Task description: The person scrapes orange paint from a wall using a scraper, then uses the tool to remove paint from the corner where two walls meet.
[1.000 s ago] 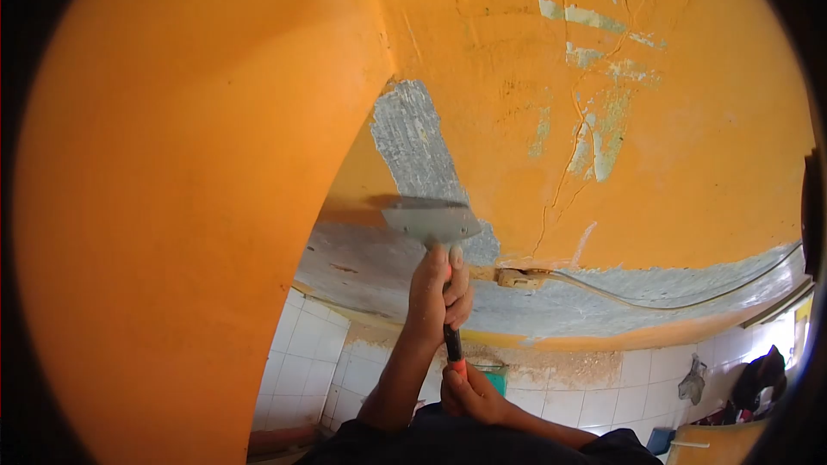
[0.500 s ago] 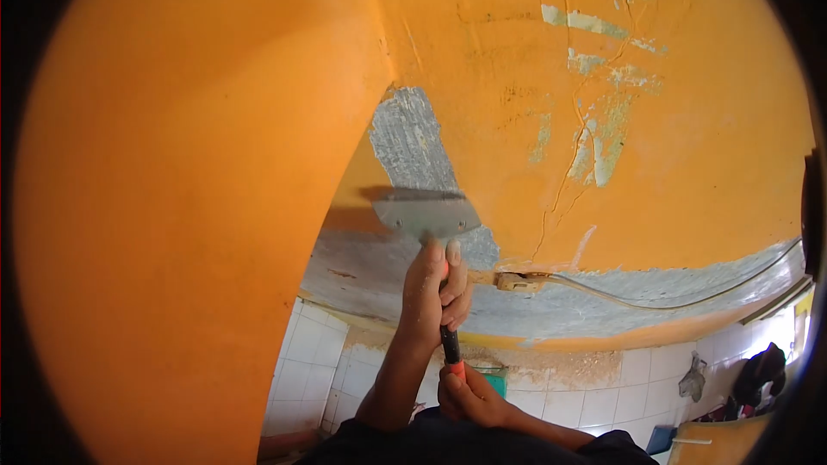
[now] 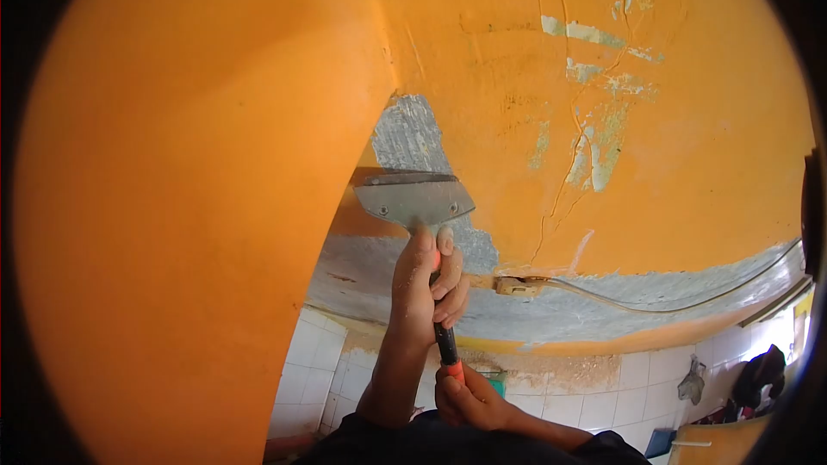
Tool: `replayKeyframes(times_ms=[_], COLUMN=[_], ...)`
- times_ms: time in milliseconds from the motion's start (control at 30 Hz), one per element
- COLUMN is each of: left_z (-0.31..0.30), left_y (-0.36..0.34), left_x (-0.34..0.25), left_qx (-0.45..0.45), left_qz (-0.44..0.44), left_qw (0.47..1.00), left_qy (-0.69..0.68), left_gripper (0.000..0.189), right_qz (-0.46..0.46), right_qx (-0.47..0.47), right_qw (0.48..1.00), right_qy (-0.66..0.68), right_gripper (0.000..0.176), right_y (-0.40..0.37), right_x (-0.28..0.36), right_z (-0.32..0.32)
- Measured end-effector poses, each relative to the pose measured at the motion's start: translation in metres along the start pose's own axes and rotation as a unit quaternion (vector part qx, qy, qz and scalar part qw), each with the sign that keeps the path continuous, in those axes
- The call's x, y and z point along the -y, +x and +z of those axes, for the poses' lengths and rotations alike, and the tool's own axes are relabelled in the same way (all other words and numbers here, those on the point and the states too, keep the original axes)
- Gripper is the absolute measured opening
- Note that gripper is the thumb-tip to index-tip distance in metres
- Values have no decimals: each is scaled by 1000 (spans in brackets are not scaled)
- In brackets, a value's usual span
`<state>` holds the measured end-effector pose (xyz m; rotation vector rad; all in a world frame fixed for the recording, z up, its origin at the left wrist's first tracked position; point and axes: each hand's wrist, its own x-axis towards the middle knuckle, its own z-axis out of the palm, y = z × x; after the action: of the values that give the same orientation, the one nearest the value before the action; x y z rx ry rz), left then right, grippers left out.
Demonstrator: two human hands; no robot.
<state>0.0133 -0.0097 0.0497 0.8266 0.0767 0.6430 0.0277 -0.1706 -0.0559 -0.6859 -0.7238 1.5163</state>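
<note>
A wide-bladed scraper (image 3: 413,198) with two screws and a long black-and-red handle is held upright in both hands. My left hand (image 3: 424,280) wraps the handle just below the blade, thumb and a fingertip pointing up at its base. Lower down, my right hand (image 3: 469,398) is closed round the red end of the handle. The blade overlaps the lower part of a bare grey patch (image 3: 409,133) on the orange wall (image 3: 500,138), and its dark shadow falls beside it. Pale dust speckles my left wrist.
At left a smooth orange surface (image 3: 172,207) stands close. Peeling strips (image 3: 594,155) and cracks run down the wall at right. A small box (image 3: 517,285) with a cable sits on the grey band below. Farther down are white tiles (image 3: 594,405) and a hanging bag (image 3: 692,381).
The scraper blade has shifted a little up and to the left, and my left hand has moved with it. My right hand stays round the handle's end.
</note>
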Motion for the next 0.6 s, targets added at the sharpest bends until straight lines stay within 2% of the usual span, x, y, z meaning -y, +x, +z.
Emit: replayKeyframes(times_ms=[167, 267, 333, 433, 500, 533, 600], left_z=[0, 2, -4, 2, 10, 5, 8], left_y=[-5, -2, -7, -2, 4, 4, -2], left_x=[5, -2, 5, -1, -11, -8, -4], left_qx=[-17, 7, -4, -6, 10, 14, -2], left_qz=[-21, 4, -5, -25, 12, -2, -9], left_qw=[999, 1000, 999, 1000, 1000, 1000, 1000], left_qy=[33, 28, 34, 11, 14, -13, 22], left_gripper=[30, 30, 29, 29, 32, 33, 34], right_qz=[-13, -31, -38, -33, -26, -23, -31], right_qx=[9, 26, 12, 12, 5, 2, 1], right_qw=[1000, 999, 999, 999, 1000, 1000, 999], right_qy=[-4, 4, 30, -8, 0, 6, -4], right_gripper=[26, 24, 24, 24, 23, 23, 23], right_y=[-1, 1, 2, 0, 3, 5, 1], right_x=[-3, -4, -10, 7, 9, 11, 10], right_z=[3, 5, 2, 5, 9, 10, 12])
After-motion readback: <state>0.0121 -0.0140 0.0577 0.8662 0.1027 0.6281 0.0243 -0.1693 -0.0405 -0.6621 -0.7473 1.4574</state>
